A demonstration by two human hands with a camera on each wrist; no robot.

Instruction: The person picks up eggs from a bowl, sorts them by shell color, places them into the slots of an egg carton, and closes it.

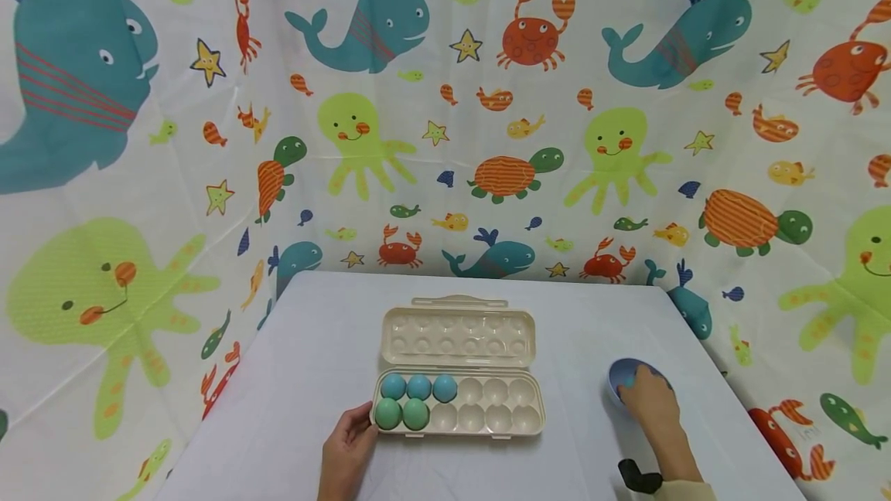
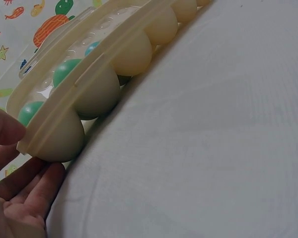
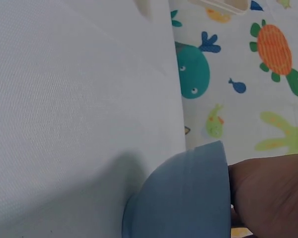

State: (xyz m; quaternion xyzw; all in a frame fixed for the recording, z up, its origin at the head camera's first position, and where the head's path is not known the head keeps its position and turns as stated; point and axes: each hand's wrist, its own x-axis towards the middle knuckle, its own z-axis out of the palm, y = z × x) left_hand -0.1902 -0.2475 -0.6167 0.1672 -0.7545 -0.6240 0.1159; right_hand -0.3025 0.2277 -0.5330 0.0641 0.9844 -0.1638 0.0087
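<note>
An open cream plastic egg carton [image 1: 480, 417] lies on the table, its lid [image 1: 459, 337] folded back. Three blue balls [image 1: 419, 387] sit in the back row's left cups and two green balls [image 1: 416, 414] in the front row's left cups. At the carton's left end my left hand [image 1: 349, 443] grips the rim, thumb on the edge and fingers beneath, as the left wrist view shows. My right hand [image 1: 647, 400] reaches down into a blue bowl [image 1: 616, 382]. Something brighter blue shows by its fingertips; whether they pinch it is hidden. The right wrist view shows the bowl's outer side [image 3: 188, 193].
A white cloth [image 1: 278, 408] covers the table. Behind and beside it hangs a curtain [image 1: 431, 161] printed with sea animals. Near my right wrist is a black strap or mount [image 1: 639, 478]. The bowl stands near the table's right edge.
</note>
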